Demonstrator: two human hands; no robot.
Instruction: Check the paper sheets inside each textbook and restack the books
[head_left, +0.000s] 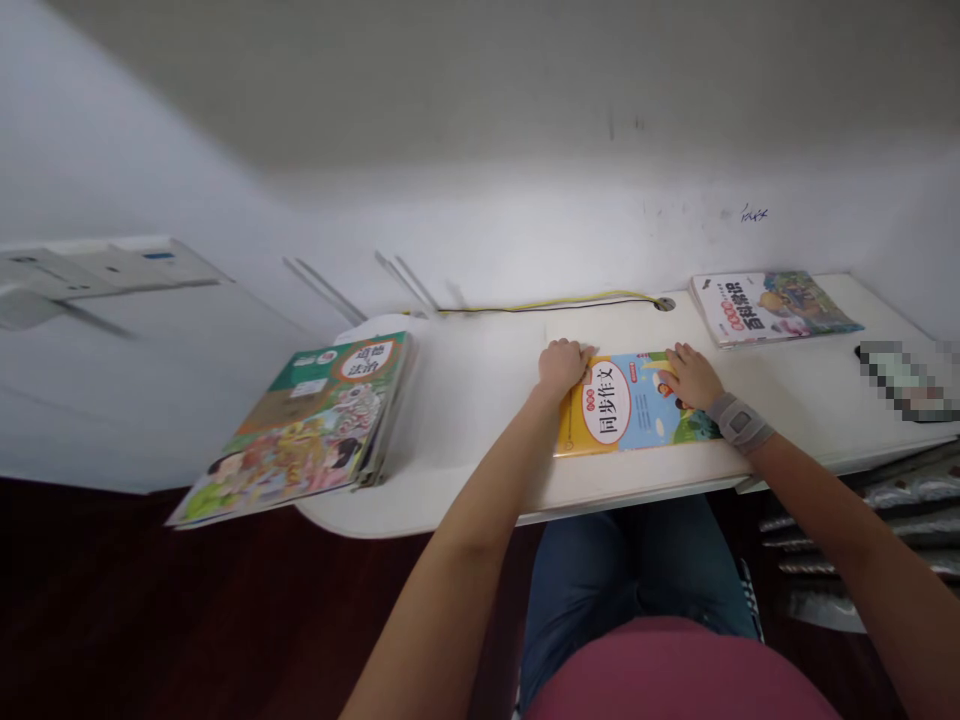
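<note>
A yellow and blue book [645,400] with a white oval title lies flat on the white desk [465,400], close to its front edge. My left hand [562,366] is closed at the far left corner of this book, its fingers bent along the edge. Over the far right part of the cover, my right hand [694,378] grips the book, with the thumb on the cover and the fingers at the far edge. A grey band circles my right wrist. Parts of both hands' fingertips are hidden.
On the left, a stack of books [315,420] with a green-topped cover juts past the desk edge. Another book [776,305] lies at the back right. A blurred-out phone-like object [904,380] is at far right. Thin cables [540,304] run along the wall into a hole.
</note>
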